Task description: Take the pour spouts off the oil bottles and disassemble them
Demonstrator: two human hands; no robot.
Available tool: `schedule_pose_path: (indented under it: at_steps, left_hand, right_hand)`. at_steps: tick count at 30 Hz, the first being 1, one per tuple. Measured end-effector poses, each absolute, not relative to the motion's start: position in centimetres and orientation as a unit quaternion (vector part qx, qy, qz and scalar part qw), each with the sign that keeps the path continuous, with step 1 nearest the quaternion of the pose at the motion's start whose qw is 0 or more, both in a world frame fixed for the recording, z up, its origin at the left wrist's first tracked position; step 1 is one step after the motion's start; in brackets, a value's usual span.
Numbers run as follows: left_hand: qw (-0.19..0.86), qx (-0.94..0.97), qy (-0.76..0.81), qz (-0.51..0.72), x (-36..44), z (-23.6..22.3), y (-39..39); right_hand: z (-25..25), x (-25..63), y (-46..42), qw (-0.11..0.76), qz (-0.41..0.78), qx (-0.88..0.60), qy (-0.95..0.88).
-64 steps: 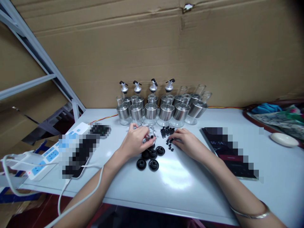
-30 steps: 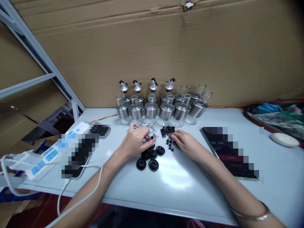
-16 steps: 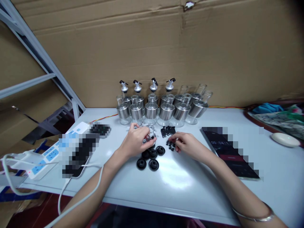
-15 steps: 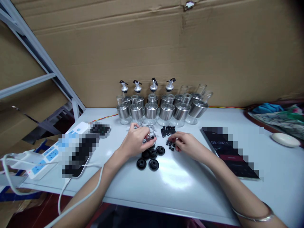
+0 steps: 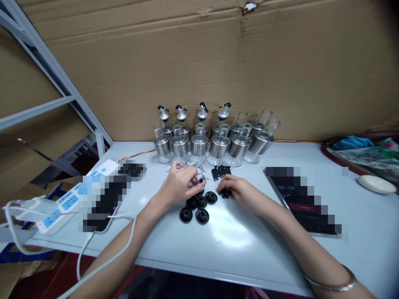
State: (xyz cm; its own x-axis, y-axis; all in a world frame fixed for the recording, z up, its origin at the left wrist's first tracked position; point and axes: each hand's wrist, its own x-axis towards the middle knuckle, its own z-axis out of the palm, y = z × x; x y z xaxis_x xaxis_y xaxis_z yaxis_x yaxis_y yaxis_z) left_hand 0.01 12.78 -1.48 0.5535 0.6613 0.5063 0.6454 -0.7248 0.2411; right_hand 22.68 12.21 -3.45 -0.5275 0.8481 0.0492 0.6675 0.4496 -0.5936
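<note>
My left hand (image 5: 177, 183) is closed around a silver pour spout (image 5: 197, 180), whose dark open end points toward my right hand. My right hand (image 5: 239, 189) reaches down into a small pile of black plastic pieces (image 5: 223, 194), fingers bent together; what lies between the fingertips is hidden. Just behind that pile lies a group of thin black levers (image 5: 221, 172). More silver spout pieces (image 5: 199, 169) show partly behind my left hand. Several round black stoppers (image 5: 202, 216) lie on the table in front of it.
Several glass bottles with metal sleeves (image 5: 198, 146) stand in rows at the back, some topped with spouts (image 5: 224, 111). A power strip (image 5: 70, 201) and white cable (image 5: 129, 236) are at left. A phone with a timer (image 5: 293, 199) and a white mouse (image 5: 376, 184) lie at right.
My right hand has shifted slightly left and now covers more of the small black pieces. My left hand keeps hold of the pour spout, nearly still.
</note>
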Motion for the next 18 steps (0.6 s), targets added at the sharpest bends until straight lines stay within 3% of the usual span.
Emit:
schedule_pose_path:
  at_steps: [18]
  left_hand:
    - [0.01, 0.883, 0.373, 0.286, -0.1, -1.5, 12.8]
  right_hand:
    - [-2.3, 22.8, 12.0, 0.18, 0.263, -0.508, -0.8]
